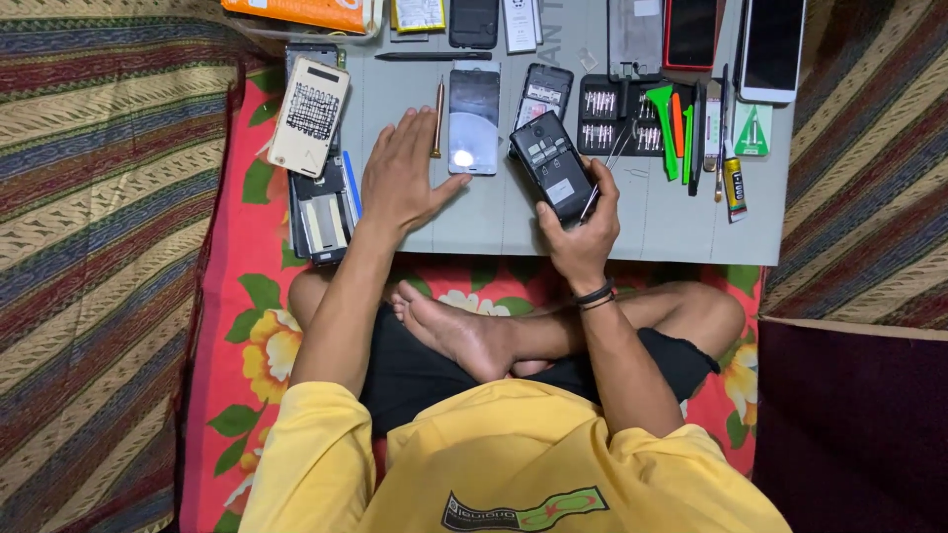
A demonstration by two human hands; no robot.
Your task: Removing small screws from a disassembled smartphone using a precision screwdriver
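The person sat cross-legged before a grey rectangular work mat (pixel 513 222), and the right hand (pixel 578 232) was closed around the lower end of a black smartphone with its back cover off (pixel 551 166), circuitry facing up, which lay tilted toward eleven o'clock. A thin pair of metal tweezers (pixel 614 163) seemed pinched in that same hand, pointing toward one o'clock, though the grip was hard to make out. The left hand (pixel 400 178) lay flat on the mat, fingers spread and empty, just at nine o'clock of a glossy phone screen panel lying face up (pixel 474 123). At three o'clock of the opened phone sat a black tray of small screwdriver bits (pixel 617 118) (with green and orange plastic pry tools (pixel 673 123) just beyond). Working well here would mean keeping the phone steady against the mat and letting the tweezer tips touch only one part at a time.
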